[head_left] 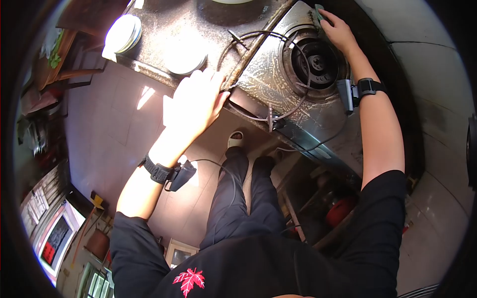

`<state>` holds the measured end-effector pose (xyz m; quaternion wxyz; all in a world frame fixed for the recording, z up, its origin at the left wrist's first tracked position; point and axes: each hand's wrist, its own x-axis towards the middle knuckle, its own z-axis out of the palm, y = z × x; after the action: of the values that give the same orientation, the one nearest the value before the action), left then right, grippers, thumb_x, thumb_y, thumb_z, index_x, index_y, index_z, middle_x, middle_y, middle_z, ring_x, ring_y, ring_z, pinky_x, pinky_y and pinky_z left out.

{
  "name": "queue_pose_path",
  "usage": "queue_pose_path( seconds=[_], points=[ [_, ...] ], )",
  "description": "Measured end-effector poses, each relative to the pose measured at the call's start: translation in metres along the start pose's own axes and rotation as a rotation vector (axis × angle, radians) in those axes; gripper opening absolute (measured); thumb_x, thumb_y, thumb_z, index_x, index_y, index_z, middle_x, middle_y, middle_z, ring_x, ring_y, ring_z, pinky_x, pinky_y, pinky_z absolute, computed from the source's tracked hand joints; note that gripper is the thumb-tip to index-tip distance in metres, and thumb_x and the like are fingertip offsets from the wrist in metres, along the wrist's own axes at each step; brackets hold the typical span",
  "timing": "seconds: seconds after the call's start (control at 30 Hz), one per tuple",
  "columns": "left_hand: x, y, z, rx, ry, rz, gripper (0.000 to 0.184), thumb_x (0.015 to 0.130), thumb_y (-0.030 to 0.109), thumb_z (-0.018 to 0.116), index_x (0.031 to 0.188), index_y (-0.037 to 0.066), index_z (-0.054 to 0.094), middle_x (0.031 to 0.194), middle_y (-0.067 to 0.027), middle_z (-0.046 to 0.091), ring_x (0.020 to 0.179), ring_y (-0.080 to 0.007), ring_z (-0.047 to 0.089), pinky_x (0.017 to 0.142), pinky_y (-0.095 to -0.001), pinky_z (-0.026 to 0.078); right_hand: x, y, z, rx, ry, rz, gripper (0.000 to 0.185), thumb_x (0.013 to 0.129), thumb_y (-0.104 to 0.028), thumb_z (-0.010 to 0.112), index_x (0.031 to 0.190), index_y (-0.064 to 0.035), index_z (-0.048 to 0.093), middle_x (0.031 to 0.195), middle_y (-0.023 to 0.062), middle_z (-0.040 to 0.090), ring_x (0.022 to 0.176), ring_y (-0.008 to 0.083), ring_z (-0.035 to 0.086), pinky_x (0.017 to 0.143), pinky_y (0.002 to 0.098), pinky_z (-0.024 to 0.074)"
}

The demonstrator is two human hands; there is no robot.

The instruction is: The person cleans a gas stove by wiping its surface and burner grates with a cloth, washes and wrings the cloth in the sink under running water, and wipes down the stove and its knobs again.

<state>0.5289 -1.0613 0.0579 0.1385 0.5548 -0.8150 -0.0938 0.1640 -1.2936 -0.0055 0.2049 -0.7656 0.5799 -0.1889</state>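
A round metal pan support ring [308, 74] with short prongs is held at a slant, partly over the gas stove [258, 74] and partly over the counter. My left hand [196, 99] is closed on its near left side, by the counter's front edge. At the stove's far right corner, my right hand [339, 32] presses a green scouring pad [318, 13] against the stove top, with the fingers closed on it. The bare burner [317, 62] lies between my hands, dark with grime. Pale, foamy streaks cover the metal plate around it.
White bowls or plates [124, 35] are stacked on the counter [164, 17], and another white dish [186, 54] sits near my left hand. A tiled wall [427, 74] rises on the right. Cables run from both wrist devices. Below the stove, a red object [341, 211] sits on a shelf.
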Motion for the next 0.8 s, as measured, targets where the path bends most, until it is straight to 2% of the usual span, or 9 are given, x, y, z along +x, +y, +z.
queue_pose_path(
  seconds=[0.03,0.27,0.37,0.47,0.53,0.57,0.63,0.77,0.8],
  points=[
    [0.003,-0.003,0.001,-0.012,0.011,0.036,0.023,0.082,0.019,0.072,0.097,0.007,0.059,0.09,-0.0102,0.058,0.082,-0.0273,0.056,0.074,-0.0381,0.046,-0.001,-0.002,-0.001,-0.006,-0.004,0.014,0.046,0.092,-0.031,0.054,0.136,-0.0175,0.056,0.132,0.0166,0.06,0.123,0.0308,0.056,0.104,0.0359,0.0413],
    [0.0,-0.005,0.008,-0.094,-0.016,0.088,0.015,0.084,0.014,0.069,0.09,0.006,0.058,0.082,-0.0122,0.057,0.079,-0.0289,0.054,0.071,-0.0392,0.045,0.002,0.003,-0.003,-0.015,-0.076,0.067,0.047,0.092,-0.031,0.054,0.138,-0.0203,0.055,0.132,0.0173,0.06,0.123,0.0299,0.056,0.104,0.0353,0.0413],
    [0.002,-0.007,0.017,-0.182,0.048,0.091,0.012,0.084,0.011,0.067,0.087,0.006,0.056,0.079,-0.013,0.055,0.079,-0.0309,0.054,0.072,-0.0405,0.045,0.0,0.003,-0.005,-0.001,-0.069,0.023,0.052,0.086,-0.03,0.052,0.137,-0.021,0.055,0.129,0.0204,0.06,0.12,0.0354,0.057,0.103,0.0378,0.043],
    [0.002,-0.008,0.021,-0.17,0.053,0.136,0.012,0.08,0.005,0.065,0.087,0.006,0.056,0.078,-0.0138,0.053,0.08,-0.0326,0.053,0.073,-0.0416,0.045,-0.001,-0.01,-0.009,-0.059,-0.083,0.056,0.052,0.086,-0.031,0.052,0.138,-0.0215,0.054,0.128,0.0204,0.06,0.12,0.0355,0.057,0.103,0.038,0.0429],
    [0.004,-0.005,0.012,-0.168,0.075,0.198,0.022,0.071,0.0,0.066,0.088,0.006,0.054,0.082,-0.0132,0.054,0.082,-0.0336,0.053,0.075,-0.0418,0.046,0.002,-0.008,-0.01,-0.08,-0.104,0.086,0.053,0.086,-0.031,0.051,0.138,-0.0227,0.053,0.129,0.0206,0.06,0.121,0.0355,0.057,0.104,0.0384,0.0425],
    [0.002,-0.001,0.007,-0.169,0.073,0.183,0.022,0.071,0.0,0.066,0.088,0.006,0.054,0.082,-0.0132,0.054,0.082,-0.0336,0.053,0.075,-0.0418,0.046,0.003,-0.006,-0.009,-0.077,-0.117,0.078,0.053,0.086,-0.031,0.051,0.138,-0.0227,0.053,0.129,0.0206,0.06,0.121,0.0355,0.057,0.104,0.0384,0.0425],
    [-0.002,0.012,-0.014,-0.134,-0.05,0.216,0.054,0.069,0.002,0.065,0.122,-0.005,0.053,0.112,-0.022,0.061,0.104,-0.0373,0.058,0.092,-0.0447,0.047,0.008,-0.002,-0.01,-0.089,-0.104,0.086,0.053,0.087,-0.033,0.053,0.139,-0.0214,0.053,0.129,0.0211,0.06,0.121,0.0352,0.057,0.104,0.0393,0.0426],
    [-0.022,0.033,-0.055,-0.063,0.087,0.308,0.054,0.071,0.004,0.066,0.122,-0.006,0.054,0.114,-0.0222,0.06,0.104,-0.0358,0.059,0.092,-0.0458,0.047,0.008,-0.01,-0.002,-0.092,-0.094,0.022,0.054,0.086,-0.036,0.057,0.137,-0.0176,0.055,0.128,0.0213,0.06,0.119,0.0359,0.058,0.102,0.0402,0.0439],
    [-0.03,0.038,-0.069,-0.06,0.094,0.287,0.054,0.071,0.004,0.066,0.122,-0.006,0.054,0.114,-0.0222,0.06,0.104,-0.0358,0.059,0.092,-0.0458,0.047,0.003,-0.021,0.0,-0.13,-0.027,0.037,0.053,0.086,-0.036,0.058,0.136,-0.016,0.056,0.127,0.0213,0.061,0.118,0.0366,0.058,0.101,0.0403,0.0445]
  ],
)
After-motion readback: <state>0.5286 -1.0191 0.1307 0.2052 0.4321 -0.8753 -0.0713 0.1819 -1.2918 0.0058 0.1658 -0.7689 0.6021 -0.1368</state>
